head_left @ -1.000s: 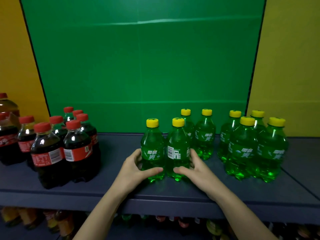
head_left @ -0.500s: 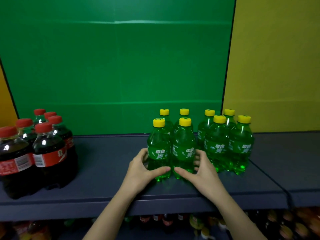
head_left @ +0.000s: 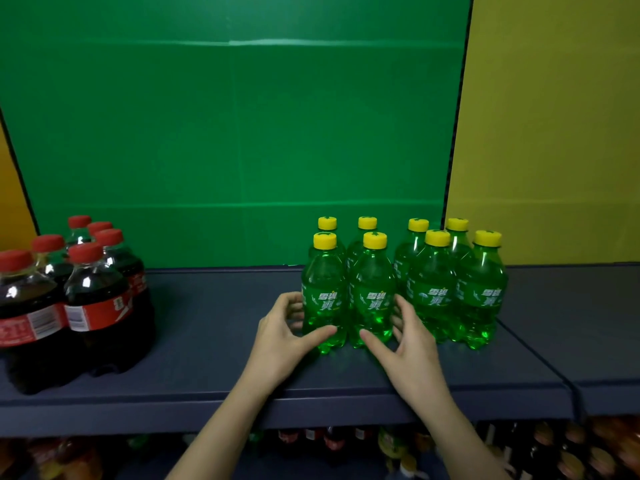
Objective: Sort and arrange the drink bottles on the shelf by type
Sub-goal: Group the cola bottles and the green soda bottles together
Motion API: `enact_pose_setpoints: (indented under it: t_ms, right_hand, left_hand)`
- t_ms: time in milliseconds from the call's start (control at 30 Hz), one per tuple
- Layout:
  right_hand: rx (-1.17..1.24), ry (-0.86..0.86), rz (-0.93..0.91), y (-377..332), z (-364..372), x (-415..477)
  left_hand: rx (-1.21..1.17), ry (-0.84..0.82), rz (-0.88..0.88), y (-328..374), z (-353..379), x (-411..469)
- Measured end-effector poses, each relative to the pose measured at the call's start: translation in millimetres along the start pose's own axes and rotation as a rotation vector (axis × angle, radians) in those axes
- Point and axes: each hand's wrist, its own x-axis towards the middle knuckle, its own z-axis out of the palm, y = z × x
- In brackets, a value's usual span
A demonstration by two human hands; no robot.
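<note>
Several green bottles with yellow caps stand on the dark blue shelf (head_left: 214,341). My left hand (head_left: 285,337) wraps the left side of the front left green bottle (head_left: 323,292), thumb across its front. On the other side, my right hand (head_left: 407,341) cups the front right green bottle (head_left: 373,296), thumb at its base. Two more green bottles stand just behind this pair. A second cluster of green bottles (head_left: 433,292) stands close on the right, almost touching. Cola bottles with red caps (head_left: 93,292) are grouped at the far left.
A green back panel (head_left: 235,133) and a yellow one (head_left: 554,133) close off the rear of the shelf. A seam (head_left: 540,355) splits the shelf on the right. Mixed bottles (head_left: 332,441) fill the lower shelf below the front edge.
Both hands have slid the cluster of green bottles to the right, closing the gap to the other green cluster. The view has panned right, so the cola bottles sit further left.
</note>
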Motion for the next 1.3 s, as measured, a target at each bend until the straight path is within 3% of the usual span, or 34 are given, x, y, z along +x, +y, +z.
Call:
enact_pose_setpoints:
  t_ms: [167,533,800,1033,1300]
  right_hand:
    - [-0.074,0.125,-0.021,0.3,3.4,-3.5]
    - [-0.114,0.186,-0.027,2.1,7.4,-4.5]
    - [-0.018,0.355,-0.302,-8.0,9.7,-15.3]
    - [0.094,0.235,-0.363,-37.5,33.3,-18.0]
    - [0.169,0.064,-0.365,-98.3,120.7,-26.3]
  left_hand:
    - [0.016,0.006,0.035,2.1,5.2,0.5]
    - [0.061,0.023,0.039,2.1,10.1,0.2]
    - [0.286,0.176,0.148,-3.4,-19.9,-30.1]
    - [0.463,0.236,0.189,-16.9,-76.9,-55.8]
    - [0.506,0.412,0.272,-31.8,-195.4,-71.1]
